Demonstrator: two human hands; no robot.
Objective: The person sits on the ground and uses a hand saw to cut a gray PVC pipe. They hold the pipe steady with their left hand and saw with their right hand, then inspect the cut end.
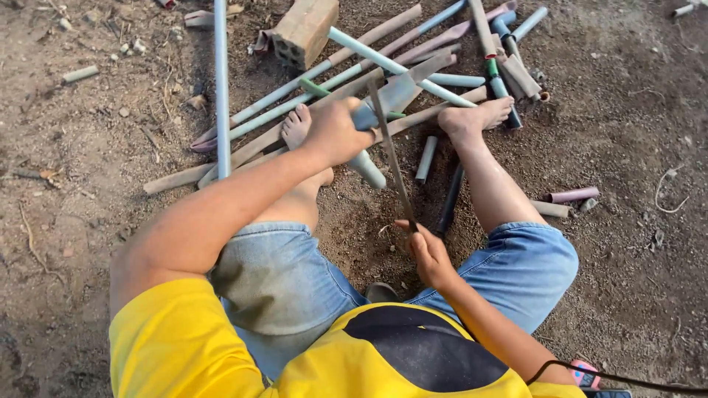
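Note:
I sit on bare dirt with my legs apart and my feet against a heap of pipes. My left hand [335, 133] grips a grey plastic pipe [391, 99] that slants from near my left foot up to the right. My right hand [428, 254] holds the near end of a thin saw blade [389, 151]. The blade runs away from me and crosses the pipe just right of my left hand. My left foot [296, 127] and right foot [479, 116] rest on the pipes.
Several long grey, pale blue and brown pipes [295, 99] lie crossed on the ground ahead. A brick [304, 31] sits on them at the top. Short cut pipe pieces [572, 195] lie to the right. A long blue pipe [221, 81] runs upward at left.

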